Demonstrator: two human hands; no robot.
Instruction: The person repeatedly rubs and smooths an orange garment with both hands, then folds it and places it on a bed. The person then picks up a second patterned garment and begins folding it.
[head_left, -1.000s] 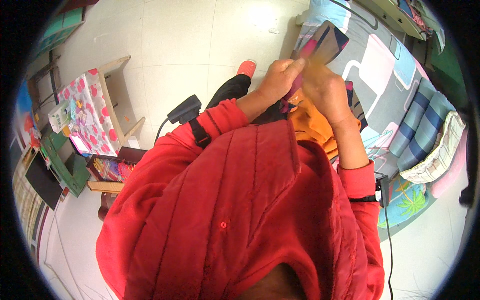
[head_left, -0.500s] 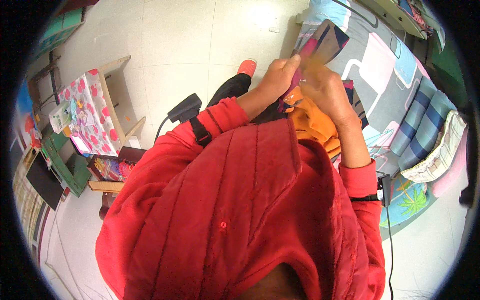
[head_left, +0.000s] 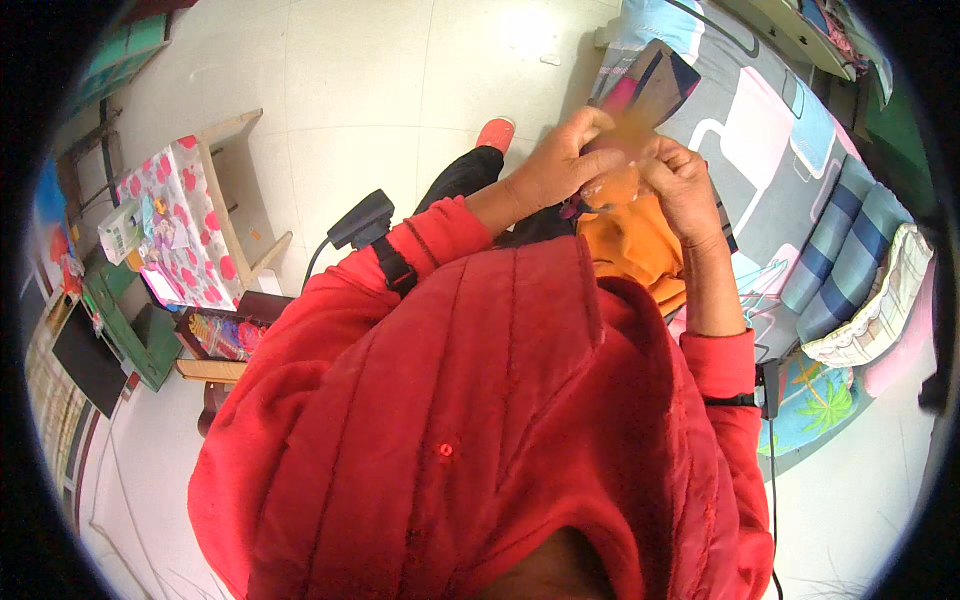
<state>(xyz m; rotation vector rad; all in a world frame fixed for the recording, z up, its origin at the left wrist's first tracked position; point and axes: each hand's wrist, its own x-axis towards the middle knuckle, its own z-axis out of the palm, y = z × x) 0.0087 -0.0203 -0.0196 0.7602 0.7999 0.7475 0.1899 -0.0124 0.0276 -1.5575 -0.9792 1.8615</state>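
A garment [head_left: 635, 245] with an orange inner side lies across my lap and the bed edge. Its sleeve-like end [head_left: 668, 85], patterned in brown, navy and magenta, stretches away over the bed. My left hand [head_left: 565, 158] pinches the garment from the left, thumb toward the middle. From the right, my right hand [head_left: 685, 190] has its fingers bent and closed on the cloth close by. A small shiny, whitish spot shows between the hands; a blurred patch hides the cloth just beyond them.
The bed [head_left: 740, 120] has a grey sheet with pink and blue blocks. Rolled blue striped bedding [head_left: 845, 250] and a palm-printed cushion [head_left: 815, 400] lie at right, with a pale blue hanger [head_left: 765, 275] nearer. A small table [head_left: 185, 230] with a heart-patterned cover stands at left.
My left hand has shifted slightly right along the cloth, its thumb now lower. My right hand has moved a little right, and more of the orange cloth shows between the hands.
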